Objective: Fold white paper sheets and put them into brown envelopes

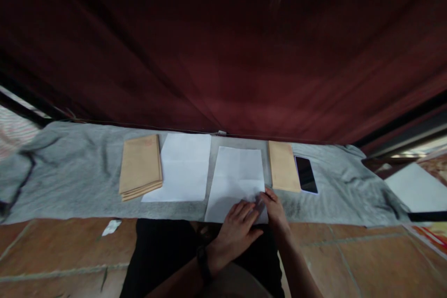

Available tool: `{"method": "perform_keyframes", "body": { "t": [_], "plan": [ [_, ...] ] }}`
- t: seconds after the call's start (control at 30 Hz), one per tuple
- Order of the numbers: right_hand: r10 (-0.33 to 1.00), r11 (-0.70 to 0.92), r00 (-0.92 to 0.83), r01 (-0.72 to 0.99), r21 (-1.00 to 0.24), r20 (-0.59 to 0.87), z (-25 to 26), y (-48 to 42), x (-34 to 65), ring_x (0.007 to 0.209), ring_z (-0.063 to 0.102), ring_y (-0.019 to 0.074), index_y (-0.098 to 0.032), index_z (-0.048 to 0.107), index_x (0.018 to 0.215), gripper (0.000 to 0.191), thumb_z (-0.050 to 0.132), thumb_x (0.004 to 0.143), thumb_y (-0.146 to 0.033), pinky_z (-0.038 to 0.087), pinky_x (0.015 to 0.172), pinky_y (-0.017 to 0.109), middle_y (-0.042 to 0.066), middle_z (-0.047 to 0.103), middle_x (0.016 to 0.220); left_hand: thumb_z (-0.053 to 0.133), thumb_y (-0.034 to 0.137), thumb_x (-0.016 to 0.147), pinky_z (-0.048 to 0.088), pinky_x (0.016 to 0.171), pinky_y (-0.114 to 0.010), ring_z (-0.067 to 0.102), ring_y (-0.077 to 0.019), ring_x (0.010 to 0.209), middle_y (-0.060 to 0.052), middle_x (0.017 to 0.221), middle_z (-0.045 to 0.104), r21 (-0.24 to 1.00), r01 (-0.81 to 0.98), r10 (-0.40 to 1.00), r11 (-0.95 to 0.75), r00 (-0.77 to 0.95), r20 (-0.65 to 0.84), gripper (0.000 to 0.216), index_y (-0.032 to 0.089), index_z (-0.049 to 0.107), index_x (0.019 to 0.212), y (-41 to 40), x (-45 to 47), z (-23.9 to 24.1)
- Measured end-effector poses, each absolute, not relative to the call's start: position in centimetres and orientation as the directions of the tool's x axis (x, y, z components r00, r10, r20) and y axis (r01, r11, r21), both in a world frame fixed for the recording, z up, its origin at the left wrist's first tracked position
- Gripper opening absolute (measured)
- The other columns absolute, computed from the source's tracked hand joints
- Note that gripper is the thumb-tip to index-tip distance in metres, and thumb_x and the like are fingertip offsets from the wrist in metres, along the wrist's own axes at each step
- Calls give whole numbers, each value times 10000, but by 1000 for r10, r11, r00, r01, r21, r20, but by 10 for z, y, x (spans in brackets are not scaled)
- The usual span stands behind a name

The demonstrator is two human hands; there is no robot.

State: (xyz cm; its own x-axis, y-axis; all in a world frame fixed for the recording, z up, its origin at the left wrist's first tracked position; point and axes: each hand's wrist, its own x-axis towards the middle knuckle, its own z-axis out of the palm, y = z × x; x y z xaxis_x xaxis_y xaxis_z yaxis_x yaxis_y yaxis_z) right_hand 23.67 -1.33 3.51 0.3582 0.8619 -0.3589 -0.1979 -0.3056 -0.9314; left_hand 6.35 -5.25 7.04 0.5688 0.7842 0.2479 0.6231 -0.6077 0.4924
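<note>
A white sheet of paper (238,167) with faint crease lines lies in front of me on a grey cloth. My left hand (239,229), with a dark band at the wrist, rests on its lower part, fingers stretched out. At the sheet's right edge, my right hand (274,206) has its fingers bent and closed on the paper; the fingertips are partly hard to make out. Left of this sheet is more white paper (186,167), partly under a stack of brown envelopes (140,160). Another brown envelope pile (283,166) lies to the right.
A phone (306,174) lies beside the right-hand envelopes. The grey cloth (84,167) covers a narrow bench against a dark red hanging fabric (223,65). A white scrap (111,227) is on the tiled floor (70,251). A white sheet (419,188) sits at far right.
</note>
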Motion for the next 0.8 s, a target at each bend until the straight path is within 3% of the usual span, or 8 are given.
{"method": "perform_keyframes", "body": {
  "t": [0.13,0.23,0.37,0.5,0.57,0.67,0.8],
  "plan": [
    [889,-334,255,-209,-919,-381,32,-11,248,663,647,212,-180,729,891,409,753,622,-487,500,633,311,20,719,724,643,367,923,460,1083,-450,535,-267,1304,-74,1382,601,477,684,822,-552,543,173,294,243,637,1189,-51,45,62],
    [923,-296,234,-79,-952,-306,31,-5,252,720,670,235,-179,732,881,424,724,645,-531,525,681,338,46,736,775,572,289,965,472,1077,-434,545,-251,1300,-78,1407,583,446,706,824,-549,547,148,217,237,647,1162,-48,41,57],
    [923,-208,350,106,-972,-160,25,5,251,824,680,251,-184,725,905,464,650,689,-588,536,763,357,69,747,848,563,313,968,447,1107,-471,488,-278,1364,-114,1463,532,411,719,823,-560,538,180,314,209,601,1262,-38,40,49],
    [940,-167,333,238,-957,-82,21,6,248,868,683,249,-180,709,1057,453,566,789,-516,543,814,367,83,748,913,544,318,974,432,1120,-493,416,-296,1424,-153,1520,463,382,748,838,-544,509,196,396,178,542,1344,-26,32,39],
    [938,-144,347,381,-913,-4,22,2,246,905,684,256,-172,668,1188,460,522,854,-452,542,859,400,109,735,1007,533,303,978,437,1118,-483,427,-290,1418,-154,1525,457,367,757,840,-541,511,184,397,173,534,1353,-24,28,37],
    [911,-82,348,678,-730,220,25,-6,242,1106,641,302,-162,572,1347,475,446,945,-380,513,965,499,186,650,1246,511,302,986,425,1132,-478,418,-286,1427,-152,1541,440,341,763,835,-550,516,192,421,168,511,1385,-21,27,35],
    [920,102,137,822,-560,368,25,-9,225,1365,475,299,-183,484,1450,472,384,1012,-327,453,1086,537,179,516,1461,430,248,997,375,1174,-467,333,-277,1478,-171,1562,407,313,770,830,-557,505,235,478,103,441,1453,-9,36,34]
  ]
}}
